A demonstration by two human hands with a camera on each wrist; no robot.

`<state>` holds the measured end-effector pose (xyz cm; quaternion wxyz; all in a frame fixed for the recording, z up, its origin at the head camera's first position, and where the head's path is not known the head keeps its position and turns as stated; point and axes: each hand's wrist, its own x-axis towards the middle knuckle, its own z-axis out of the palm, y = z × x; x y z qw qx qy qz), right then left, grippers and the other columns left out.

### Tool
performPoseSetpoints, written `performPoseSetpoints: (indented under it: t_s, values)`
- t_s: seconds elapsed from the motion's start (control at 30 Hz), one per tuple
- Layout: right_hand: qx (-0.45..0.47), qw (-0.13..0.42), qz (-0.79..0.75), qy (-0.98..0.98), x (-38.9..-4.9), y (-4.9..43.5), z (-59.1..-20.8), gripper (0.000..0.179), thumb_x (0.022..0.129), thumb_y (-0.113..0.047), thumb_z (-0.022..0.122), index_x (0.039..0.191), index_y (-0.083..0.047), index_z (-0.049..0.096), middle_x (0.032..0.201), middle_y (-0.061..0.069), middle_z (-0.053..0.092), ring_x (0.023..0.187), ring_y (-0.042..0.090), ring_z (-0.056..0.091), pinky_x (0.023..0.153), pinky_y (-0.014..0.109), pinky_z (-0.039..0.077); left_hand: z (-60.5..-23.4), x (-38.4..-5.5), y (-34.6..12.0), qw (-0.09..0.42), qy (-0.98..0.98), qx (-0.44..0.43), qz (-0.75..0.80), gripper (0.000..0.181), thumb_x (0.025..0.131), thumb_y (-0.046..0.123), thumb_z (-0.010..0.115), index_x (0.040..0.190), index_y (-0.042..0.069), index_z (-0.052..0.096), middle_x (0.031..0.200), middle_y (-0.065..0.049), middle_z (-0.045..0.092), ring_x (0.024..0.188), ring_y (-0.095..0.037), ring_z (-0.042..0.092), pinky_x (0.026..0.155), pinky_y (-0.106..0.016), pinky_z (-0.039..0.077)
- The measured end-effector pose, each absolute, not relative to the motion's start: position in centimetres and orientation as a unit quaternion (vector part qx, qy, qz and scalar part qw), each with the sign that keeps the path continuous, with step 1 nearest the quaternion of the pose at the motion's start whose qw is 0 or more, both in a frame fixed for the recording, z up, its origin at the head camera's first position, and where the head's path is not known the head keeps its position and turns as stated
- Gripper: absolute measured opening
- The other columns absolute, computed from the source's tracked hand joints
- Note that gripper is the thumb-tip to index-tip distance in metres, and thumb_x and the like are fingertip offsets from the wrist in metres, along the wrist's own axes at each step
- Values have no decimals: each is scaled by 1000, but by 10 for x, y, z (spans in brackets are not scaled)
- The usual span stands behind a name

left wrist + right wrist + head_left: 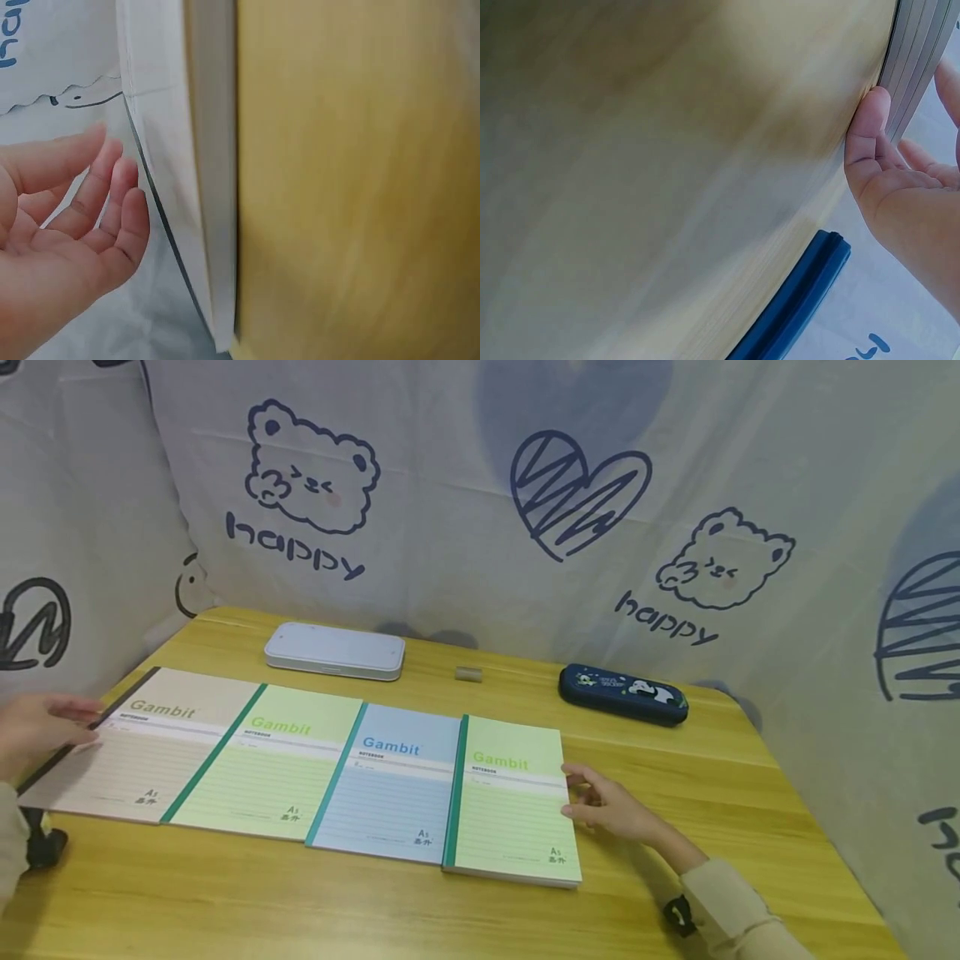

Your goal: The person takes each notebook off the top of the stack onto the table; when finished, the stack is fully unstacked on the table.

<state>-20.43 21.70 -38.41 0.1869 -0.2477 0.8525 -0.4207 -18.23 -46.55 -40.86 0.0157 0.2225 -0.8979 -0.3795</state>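
Note:
Four notebooks lie in a row: a beige notebook (pixel 116 756) at the left, a green notebook (pixel 262 760), a blue notebook (pixel 386 785) and a second green notebook (pixel 517 802) at the right. My left hand (pixel 48 731) is at the beige notebook's left edge, its fingers loosely bent and holding nothing. My right hand (pixel 611 802) is at the right edge of the rightmost notebook, fingertips right at its side. Layered edges (pixel 915 64) show beside that hand in the right wrist view. Page edges (pixel 214 187) show near the left hand in its wrist view.
Behind the row are a white case (pixel 335 652), a small grey-brown cylinder (pixel 468 674) and a dark blue panda case (pixel 622 695). All stand on the wooden table (pixel 300 902). A printed cloth (pixel 450 527) hangs along the table's back and sides.

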Motion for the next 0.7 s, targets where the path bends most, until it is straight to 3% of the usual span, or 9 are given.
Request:
performPoseSetpoints:
  t_s: [0.2, 0.4, 0.5, 0.63, 0.7]
  values:
    - [-248, 184, -417, 855, -205, 217, -384, 60, 87, -13, 59, 133, 8, 27, 119, 27, 43, 71, 20, 49, 53, 27, 44, -412, -182, -459, 34, -911, 196, -363, 43, 84, 5, 56, 117, -17, 41, 110, -36, 43, 82, -35, 49, 56, -33, 43]
    - [-248, 183, -415, 856, -204, 217, -384, 60, 87, -13, 59, 133, 9, 27, 119, 27, 43, 71, 20, 48, 53, 27, 44, -403, -183, -443, 14, -914, 167, -370, 47, 86, 15, 57, 119, -14, 41, 112, -34, 43, 83, -33, 45, 59, -30, 41]
    - [-249, 182, -414, 857, -204, 217, -383, 59, 87, -13, 59, 132, 9, 28, 118, 27, 43, 72, 21, 48, 54, 27, 44, -389, -183, -428, 5, -909, 153, -388, 50, 86, 19, 59, 119, -15, 42, 113, -34, 43, 78, -24, 49, 56, -25, 43]
    - [-249, 181, -413, 857, -204, 218, -383, 59, 86, -13, 59, 132, 8, 29, 118, 26, 44, 71, 21, 48, 54, 27, 44, -368, -182, -404, -7, -906, 119, -406, 50, 85, 18, 60, 117, -16, 43, 98, -22, 58, 69, -7, 50, 55, -22, 45]
    - [-248, 181, -412, 858, -205, 218, -383, 59, 86, -14, 59, 132, 8, 29, 118, 25, 44, 71, 21, 48, 54, 27, 44, -361, -182, -394, -19, -906, 105, -409, 49, 85, 17, 60, 117, -16, 43, 94, -16, 61, 69, -5, 50, 58, -24, 46]
